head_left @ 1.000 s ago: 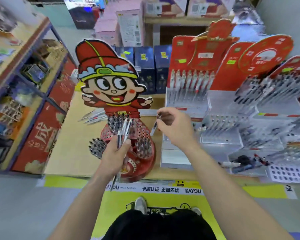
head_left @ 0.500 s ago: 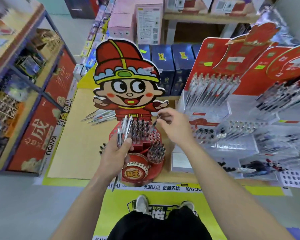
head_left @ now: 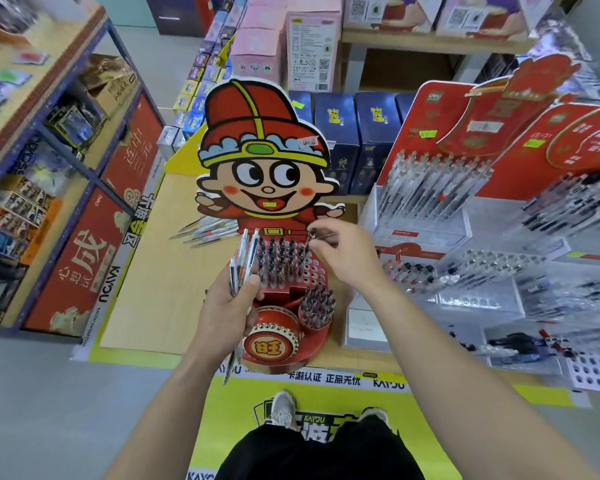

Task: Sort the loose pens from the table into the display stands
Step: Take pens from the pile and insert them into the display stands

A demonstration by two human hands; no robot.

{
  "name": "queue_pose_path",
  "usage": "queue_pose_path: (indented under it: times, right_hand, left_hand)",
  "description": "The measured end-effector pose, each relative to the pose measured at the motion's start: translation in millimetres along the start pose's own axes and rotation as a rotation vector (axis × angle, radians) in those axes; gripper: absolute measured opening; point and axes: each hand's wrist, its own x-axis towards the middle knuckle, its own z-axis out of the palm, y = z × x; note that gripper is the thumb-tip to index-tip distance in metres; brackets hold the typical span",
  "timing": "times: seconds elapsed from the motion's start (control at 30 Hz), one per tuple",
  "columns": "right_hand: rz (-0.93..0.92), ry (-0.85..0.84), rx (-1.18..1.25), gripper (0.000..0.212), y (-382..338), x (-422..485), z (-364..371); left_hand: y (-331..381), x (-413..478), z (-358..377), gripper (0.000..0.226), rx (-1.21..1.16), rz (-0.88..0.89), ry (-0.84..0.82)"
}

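Note:
A red cartoon-figure display stand (head_left: 274,344) sits at the table's front edge, its upper holes filled with several dark-capped pens. My left hand (head_left: 227,313) grips a bundle of clear pens (head_left: 245,261) upright in front of the stand's left side. My right hand (head_left: 343,256) pinches a single pen (head_left: 309,241) by its top, tip down over the right end of the stand's upper hole rows. More loose pens (head_left: 205,232) lie on the wooden table (head_left: 160,271) behind and left of the stand.
Red-backed and clear acrylic pen racks (head_left: 465,209) crowd the table's right side. Dark blue boxes (head_left: 354,133) stand behind the figure. A blue metal shelf unit (head_left: 49,168) runs along the left. Grey floor lies left of the table.
The view has shifted so the stand sits more central and closer. My right hand has brought its pen from right of the stand over the upper hole rows. My left hand keeps its bundle.

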Motion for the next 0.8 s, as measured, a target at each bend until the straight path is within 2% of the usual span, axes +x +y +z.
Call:
queue_pose_path:
  times: [0.3, 0.47, 0.8]
  right_hand:
    - [-0.103, -0.073, -0.127, 0.019, -15.1, 10.5, -6.1]
    - [-0.076, -0.23, -0.245, 0.021, -10.2, 14.1, -2.9]
    - [0.013, -0.172, -0.193, 0.028, -13.4, 7.6, 0.8]
  left_hand:
    - [-5.5, -5.2, -12.8, 0.026, -0.012, -0.017, 0.023]
    - [-6.8, -5.8, -16.9, 0.024, -0.034, -0.026, 0.038]
    - [-4.7, -5.6, -27.5, 0.026, 0.004, -0.008, 0.005]
